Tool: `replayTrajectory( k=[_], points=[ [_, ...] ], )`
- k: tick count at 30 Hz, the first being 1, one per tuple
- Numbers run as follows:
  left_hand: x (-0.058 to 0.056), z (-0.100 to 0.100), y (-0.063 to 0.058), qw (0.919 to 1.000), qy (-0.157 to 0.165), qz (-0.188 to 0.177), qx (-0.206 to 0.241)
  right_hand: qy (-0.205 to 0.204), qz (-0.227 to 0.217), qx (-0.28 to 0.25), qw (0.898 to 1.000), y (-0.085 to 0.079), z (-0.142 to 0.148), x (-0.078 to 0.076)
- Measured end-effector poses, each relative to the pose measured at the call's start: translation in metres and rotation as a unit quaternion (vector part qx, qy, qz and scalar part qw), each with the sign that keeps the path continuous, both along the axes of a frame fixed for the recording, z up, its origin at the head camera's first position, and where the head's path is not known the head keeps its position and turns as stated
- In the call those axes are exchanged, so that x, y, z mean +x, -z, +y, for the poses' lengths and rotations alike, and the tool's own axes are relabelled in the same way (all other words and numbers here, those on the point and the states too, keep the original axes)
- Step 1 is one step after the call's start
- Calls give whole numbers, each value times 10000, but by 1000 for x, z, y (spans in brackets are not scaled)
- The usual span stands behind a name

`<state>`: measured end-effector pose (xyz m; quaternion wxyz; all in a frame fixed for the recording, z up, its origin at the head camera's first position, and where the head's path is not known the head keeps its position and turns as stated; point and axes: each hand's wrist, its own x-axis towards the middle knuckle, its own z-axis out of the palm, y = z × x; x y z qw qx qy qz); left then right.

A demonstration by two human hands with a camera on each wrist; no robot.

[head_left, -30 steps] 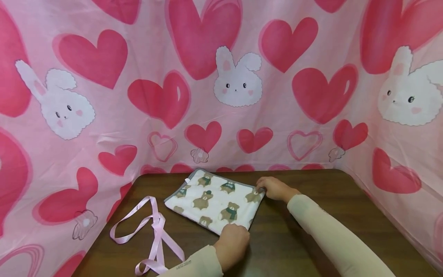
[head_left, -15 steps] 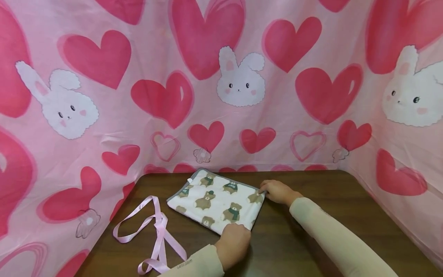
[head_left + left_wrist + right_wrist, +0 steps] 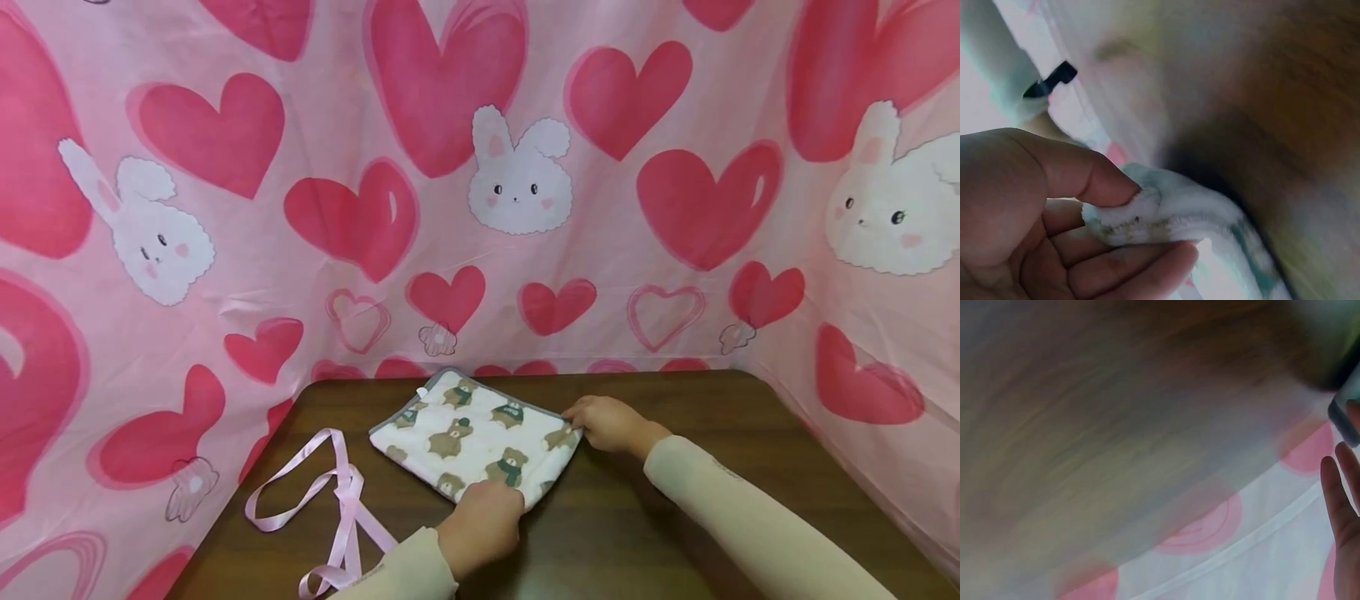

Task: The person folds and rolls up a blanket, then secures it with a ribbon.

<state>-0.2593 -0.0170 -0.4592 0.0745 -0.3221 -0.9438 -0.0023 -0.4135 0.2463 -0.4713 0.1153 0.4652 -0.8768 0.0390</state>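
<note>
A folded fleece blanket (image 3: 480, 437), white with brown bears in green scarves and grey trim, lies slanted on the wooden table. My left hand (image 3: 483, 523) grips its near edge; in the left wrist view the thumb presses the thick folded fleece (image 3: 1166, 225) against the fingers beneath. At the far right corner, my right hand (image 3: 611, 423) pinches the edge. Only part of that hand enters the right wrist view, two fingers stretched out near the blanket's grey trim (image 3: 1342, 425). A small white tag (image 3: 422, 392) sticks out from the left side.
A pink satin ribbon (image 3: 347, 492) lies in loose loops to the left of the blanket, its lower end beside my left sleeve (image 3: 412, 567). Behind the table (image 3: 675, 500) and along both sides hangs a pink curtain (image 3: 510, 292) printed with hearts and rabbits.
My left hand has shifted left with the near edge, while my right hand has drawn slightly right and nearer. The blanket has turned a little between them; the ribbon lies as before.
</note>
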Motion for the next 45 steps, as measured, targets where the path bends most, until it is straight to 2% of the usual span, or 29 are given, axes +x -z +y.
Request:
replayTrajectory(
  k=[6, 13, 20, 26, 32, 37, 45],
  points=[
    [-2, -13, -10, 9998, -136, -67, 149, -43, 17, 173, 9998, -2, 10, 15],
    [0, -14, -14, 9995, -46, -214, 248, -297, 47, 283, 9991, -2, 28, 32],
    [-5, -15, -13, 9997, 127, -95, 198, -462, 356, 258, 9980, -4, 40, 54],
    [-6, -20, -15, 9994, 221, -141, 225, -937, 677, 80, 9933, 0, 44, 72],
    [0, -29, -14, 9978, 412, -340, 382, -1224, 577, 15, 9908, 1, 45, 95],
    [4, -40, -10, 9959, 512, -344, 663, -1211, 471, -96, 9915, 1, 42, 111],
    [9, -57, 0, 9939, 628, -298, 852, -1265, 615, -81, 9900, 5, 32, 131]
  ],
)
